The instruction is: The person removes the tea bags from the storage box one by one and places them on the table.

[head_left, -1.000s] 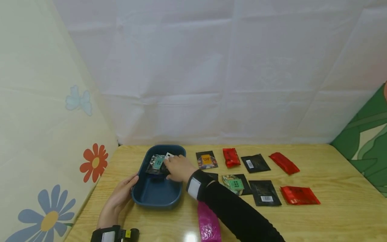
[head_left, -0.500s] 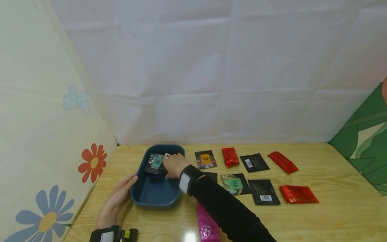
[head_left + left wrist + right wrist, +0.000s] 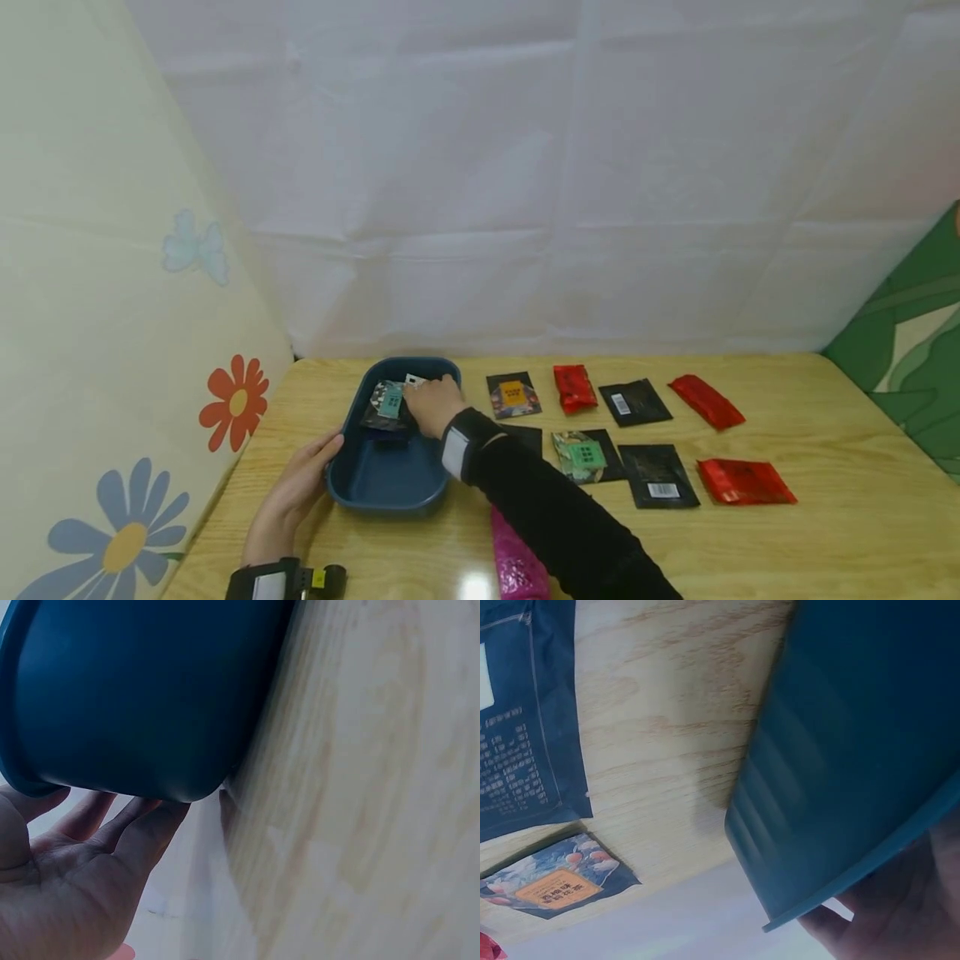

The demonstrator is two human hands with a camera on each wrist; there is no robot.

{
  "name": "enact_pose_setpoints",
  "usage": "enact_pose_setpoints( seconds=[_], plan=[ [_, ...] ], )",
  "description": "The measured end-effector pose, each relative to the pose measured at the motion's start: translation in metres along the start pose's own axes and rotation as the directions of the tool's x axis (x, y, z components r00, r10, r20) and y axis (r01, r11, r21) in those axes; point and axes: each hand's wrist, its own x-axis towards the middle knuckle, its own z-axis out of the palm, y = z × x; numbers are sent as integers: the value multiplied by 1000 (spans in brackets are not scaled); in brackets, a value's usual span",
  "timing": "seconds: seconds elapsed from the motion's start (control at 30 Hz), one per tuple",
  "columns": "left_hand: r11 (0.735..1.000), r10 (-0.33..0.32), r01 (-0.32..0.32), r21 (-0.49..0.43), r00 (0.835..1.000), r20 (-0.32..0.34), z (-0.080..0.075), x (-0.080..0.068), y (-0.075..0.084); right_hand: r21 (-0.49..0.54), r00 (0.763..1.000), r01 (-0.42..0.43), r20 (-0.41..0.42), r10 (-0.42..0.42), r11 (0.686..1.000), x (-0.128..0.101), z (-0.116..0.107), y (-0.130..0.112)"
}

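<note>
A dark blue plastic bin (image 3: 393, 492) stands on the left of the table. My left hand (image 3: 296, 483) rests against its left side, the extended fingers (image 3: 154, 836) touching the outer wall and the thumb at the rim. Inside the bin, my right hand (image 3: 435, 406) bends its fingers down over a black packet with a white label (image 3: 415, 380); its fingertips are hidden. Beside it lies a black packet with a green label (image 3: 388, 402). From the right wrist view, the bin's wall (image 3: 817, 757) covers much of my right hand (image 3: 900, 907).
Right of the bin lie an orange-labelled packet (image 3: 513, 394), red packets (image 3: 573, 389), black packets (image 3: 636, 403) and a green-labelled packet (image 3: 585, 456). A pink packet (image 3: 517, 558) lies partly under the right sleeve (image 3: 558, 508). A white cloth wall (image 3: 555, 208) borders the table's back.
My right hand has drawn slightly back, and its fingers are more bent over the packet in the bin. The left hand and the bin have stayed in place.
</note>
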Motion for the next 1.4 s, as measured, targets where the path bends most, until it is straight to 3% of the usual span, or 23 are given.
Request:
enact_pose_setpoints(
  seconds=[0.27,0.57,1.13,1.4],
  plan=[
    [1000,-16,16,12,1000,-1,1,-1,1,17,1000,-24,6,24,1000,0,-3,-1],
    [1000,-2,2,5,1000,10,0,-1,2,-95,992,-27,-128,15,995,-4,-8,2],
    [1000,-6,6,6,1000,-11,2,-1,2,-4,959,46,-279,-46,999,-26,-13,22],
    [1000,-19,20,9,1000,-23,5,0,3,38,946,105,-311,-88,994,-44,-7,36]
  ],
)
